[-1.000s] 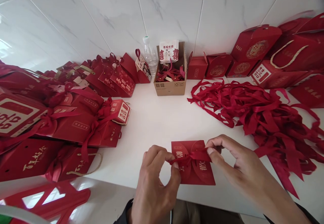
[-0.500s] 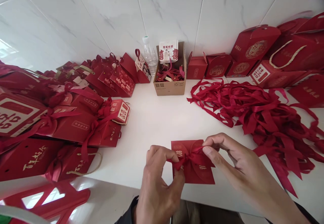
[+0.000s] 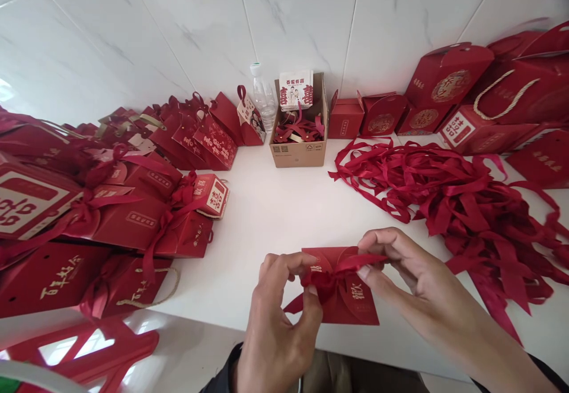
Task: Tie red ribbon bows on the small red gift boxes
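Note:
A red gift box (image 3: 351, 304) with gold lettering lies near the front edge of the white table, top face up. Across it runs a dark red ribbon (image 3: 340, 271), knotted at the middle in a bow. My left hand (image 3: 282, 310) pinches the left side of the bow between thumb and forefinger, and a ribbon tail pokes out below those fingers. On the right, my right hand (image 3: 404, 268) has the other side of the bow between thumb and fingers. The fingers partly cover the box's upper edge and the bow's loops.
Ribbon-tied red boxes (image 3: 133, 218) crowd the table's left side. A cardboard box (image 3: 297, 157) and a plastic bottle (image 3: 264, 99) stand by the tiled wall. Loose red ribbons (image 3: 457, 197) heap up at right, before more red boxes (image 3: 448, 90). A red stool (image 3: 84, 351) sits lower left.
The bow's right part now stretches further right through my right hand's fingers. At left, a ribbon tail has come into view below my left hand's fingers. The box has barely shifted.

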{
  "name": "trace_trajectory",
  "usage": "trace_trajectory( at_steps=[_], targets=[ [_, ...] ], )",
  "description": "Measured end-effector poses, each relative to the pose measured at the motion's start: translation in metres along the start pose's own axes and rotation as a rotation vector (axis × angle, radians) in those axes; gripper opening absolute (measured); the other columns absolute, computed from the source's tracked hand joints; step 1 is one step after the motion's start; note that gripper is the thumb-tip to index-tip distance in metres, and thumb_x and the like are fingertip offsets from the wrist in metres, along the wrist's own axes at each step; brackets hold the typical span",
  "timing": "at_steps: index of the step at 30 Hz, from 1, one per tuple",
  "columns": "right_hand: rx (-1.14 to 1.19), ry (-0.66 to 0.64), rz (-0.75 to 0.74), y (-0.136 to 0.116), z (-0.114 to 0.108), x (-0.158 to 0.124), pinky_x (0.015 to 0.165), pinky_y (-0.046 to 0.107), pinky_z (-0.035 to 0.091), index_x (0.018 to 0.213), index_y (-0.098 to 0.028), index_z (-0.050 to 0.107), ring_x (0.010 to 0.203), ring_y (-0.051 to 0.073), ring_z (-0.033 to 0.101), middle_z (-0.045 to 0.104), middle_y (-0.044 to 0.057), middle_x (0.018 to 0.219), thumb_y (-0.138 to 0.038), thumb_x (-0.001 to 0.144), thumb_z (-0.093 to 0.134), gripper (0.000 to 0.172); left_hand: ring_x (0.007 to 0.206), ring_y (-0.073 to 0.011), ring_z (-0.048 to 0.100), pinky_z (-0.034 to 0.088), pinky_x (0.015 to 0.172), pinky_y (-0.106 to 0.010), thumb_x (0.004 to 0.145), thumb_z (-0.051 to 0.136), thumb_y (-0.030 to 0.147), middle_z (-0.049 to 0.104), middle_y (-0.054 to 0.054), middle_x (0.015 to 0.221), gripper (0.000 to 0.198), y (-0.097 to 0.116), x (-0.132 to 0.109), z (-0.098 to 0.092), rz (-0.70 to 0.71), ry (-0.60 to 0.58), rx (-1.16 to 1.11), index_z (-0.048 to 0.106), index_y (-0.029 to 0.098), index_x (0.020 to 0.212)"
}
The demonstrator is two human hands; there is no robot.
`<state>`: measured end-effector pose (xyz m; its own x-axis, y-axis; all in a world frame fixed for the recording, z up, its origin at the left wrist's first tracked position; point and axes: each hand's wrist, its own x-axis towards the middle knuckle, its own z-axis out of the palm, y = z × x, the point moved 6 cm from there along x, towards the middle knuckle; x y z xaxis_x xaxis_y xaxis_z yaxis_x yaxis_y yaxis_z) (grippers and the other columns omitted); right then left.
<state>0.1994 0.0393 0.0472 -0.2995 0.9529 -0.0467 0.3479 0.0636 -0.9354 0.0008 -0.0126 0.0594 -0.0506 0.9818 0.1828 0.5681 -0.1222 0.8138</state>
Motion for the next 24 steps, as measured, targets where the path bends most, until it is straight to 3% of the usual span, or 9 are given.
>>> trace_trajectory(
  at_steps=[2, 8, 16, 20, 24],
  targets=[
    [-0.045, 0.015, -0.012, 0.003, -0.003, 0.001, 0.076, 0.026, 0.056, 0.108, -0.031, 0.062, 0.091, 0.019, 0.067, 0.068, 0.0, 0.096, -0.037, 0.1, 0.058, 0.011, 0.085, -0.0169, 0.061, 0.051, 0.076, -0.028, 0.085, 0.052, 0.006, 0.064, 0.003, 0.092, 0.038, -0.001, 0.001, -0.001, -0.021, 0.009, -0.025, 0.063, 0.03, 0.113],
    [-0.186, 0.033, 0.044, 0.009, -0.006, 0.0, 0.05, 0.024, 0.048, 0.103, -0.03, 0.066, 0.074, 0.019, 0.063, 0.069, 0.001, 0.087, -0.043, 0.1, 0.054, 0.017, 0.079, -0.0173, 0.061, 0.049, 0.073, -0.031, 0.081, 0.05, 0.007, 0.065, 0.004, 0.085, 0.037, -0.003, 0.005, 0.0, -0.053, 0.004, -0.056, 0.065, 0.029, 0.107],
    [-0.086, 0.051, 0.099, 0.004, -0.002, -0.002, 0.054, 0.025, 0.049, 0.103, -0.031, 0.066, 0.077, 0.019, 0.064, 0.07, -0.002, 0.089, -0.058, 0.102, 0.055, 0.029, 0.096, -0.0184, 0.059, 0.049, 0.085, -0.033, 0.086, 0.05, 0.005, 0.066, 0.003, 0.1, 0.037, 0.004, 0.007, 0.008, -0.004, -0.076, -0.087, 0.063, 0.031, 0.11],
    [-0.034, 0.024, 0.076, 0.004, -0.001, -0.001, 0.065, 0.026, 0.054, 0.104, -0.032, 0.065, 0.084, 0.019, 0.066, 0.07, -0.002, 0.091, -0.057, 0.102, 0.056, 0.027, 0.105, -0.0233, 0.055, 0.05, 0.089, -0.038, 0.091, 0.062, 0.015, 0.062, -0.003, 0.111, 0.033, 0.016, 0.009, 0.019, 0.041, -0.107, 0.004, 0.059, 0.028, 0.121],
    [-0.024, 0.027, 0.127, 0.006, -0.004, -0.002, 0.06, 0.026, 0.051, 0.106, -0.031, 0.065, 0.082, 0.019, 0.064, 0.068, -0.001, 0.088, -0.059, 0.1, 0.059, 0.029, 0.1, -0.024, 0.054, 0.05, 0.084, -0.038, 0.09, 0.064, 0.014, 0.062, -0.004, 0.104, 0.014, 0.017, 0.013, 0.027, 0.032, -0.069, 0.06, 0.063, 0.024, 0.099]
  ],
)
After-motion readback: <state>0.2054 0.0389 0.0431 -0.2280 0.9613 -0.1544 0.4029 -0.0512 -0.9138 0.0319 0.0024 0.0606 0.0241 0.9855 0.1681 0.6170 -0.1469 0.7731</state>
